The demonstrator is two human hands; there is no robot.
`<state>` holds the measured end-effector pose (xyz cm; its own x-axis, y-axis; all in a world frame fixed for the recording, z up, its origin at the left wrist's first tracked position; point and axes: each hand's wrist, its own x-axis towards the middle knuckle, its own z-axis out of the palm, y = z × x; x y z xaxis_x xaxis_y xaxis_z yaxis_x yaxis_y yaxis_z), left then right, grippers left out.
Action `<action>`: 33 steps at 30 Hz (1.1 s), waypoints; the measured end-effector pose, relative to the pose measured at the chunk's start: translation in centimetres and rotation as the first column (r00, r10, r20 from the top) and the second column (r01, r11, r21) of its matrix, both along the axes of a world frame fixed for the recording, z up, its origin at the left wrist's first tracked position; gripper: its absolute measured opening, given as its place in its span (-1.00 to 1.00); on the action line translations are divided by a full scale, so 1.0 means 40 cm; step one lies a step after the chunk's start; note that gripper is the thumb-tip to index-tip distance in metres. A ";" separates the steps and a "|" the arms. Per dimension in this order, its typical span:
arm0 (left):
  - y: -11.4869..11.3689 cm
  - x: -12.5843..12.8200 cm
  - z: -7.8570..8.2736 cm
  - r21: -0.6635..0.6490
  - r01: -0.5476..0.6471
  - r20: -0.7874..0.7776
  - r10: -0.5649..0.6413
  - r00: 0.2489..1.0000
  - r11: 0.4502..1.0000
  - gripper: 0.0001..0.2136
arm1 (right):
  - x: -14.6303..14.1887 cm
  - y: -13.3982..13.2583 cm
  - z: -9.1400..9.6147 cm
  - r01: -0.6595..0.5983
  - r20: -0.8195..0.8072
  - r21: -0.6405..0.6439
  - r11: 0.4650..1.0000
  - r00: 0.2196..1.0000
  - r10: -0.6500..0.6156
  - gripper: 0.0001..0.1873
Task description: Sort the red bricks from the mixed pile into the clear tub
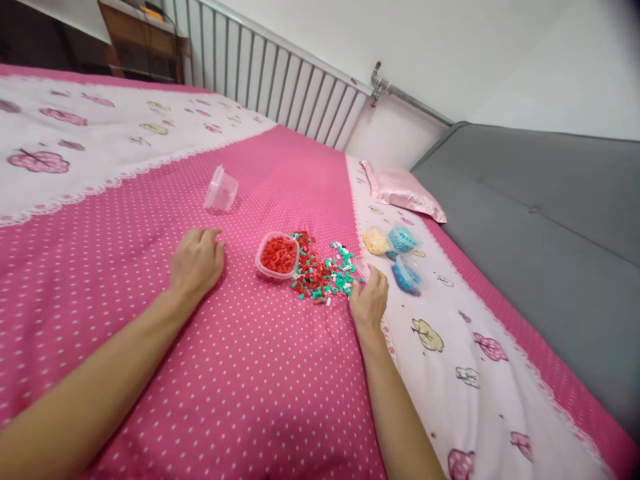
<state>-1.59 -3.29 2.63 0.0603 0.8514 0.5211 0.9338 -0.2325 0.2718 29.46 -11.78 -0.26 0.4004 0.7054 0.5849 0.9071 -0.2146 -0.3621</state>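
On the dotted pink sheet, my left hand (pixel 197 261) rests with loosely bent fingers, a gap between thumb and forefinger and nothing seen in it. My right hand (pixel 369 298) is closed at the near edge of a small clear plastic container (pixel 362 265), which it partly covers. Left of that hand lies a loose pile of red, green and white beads (pixel 325 272), small and tube-shaped. A clear square tub (pixel 259 262) full of red beads (pixel 279 255) stands between my hands, touching the pile's left side.
An empty clear tub (pixel 223 190) lies tipped beyond my left hand. Right of my right hand sit a tub of yellow beads (pixel 376 242) and tubs of blue beads (pixel 407 276). Farther off are a pink pillow (pixel 403 190), a grey headboard (pixel 540 220) and a barred rail (pixel 280 67).
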 end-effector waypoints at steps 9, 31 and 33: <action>-0.140 -0.072 -0.046 -0.251 0.000 -0.149 -0.038 0.988 0.968 -0.45 | -0.009 -0.216 -0.066 0.299 0.018 -0.179 0.937 0.954 -0.301 -0.41; -0.258 -0.101 -0.031 -0.216 0.010 -0.187 -0.052 0.981 0.976 -0.43 | -0.095 -0.339 -0.037 0.355 0.028 -0.360 0.863 0.928 -0.371 -0.45; -0.258 -0.100 -0.029 -0.208 0.012 -0.183 -0.051 0.982 0.978 -0.43 | -0.093 -0.338 -0.039 0.353 0.022 -0.349 0.868 0.929 -0.369 -0.46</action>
<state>-5.61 -13.61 1.46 0.1681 0.9349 0.3125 0.9656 -0.2200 0.1389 25.73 -25.29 -1.83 0.6851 0.6589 0.3107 0.7275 -0.6409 -0.2449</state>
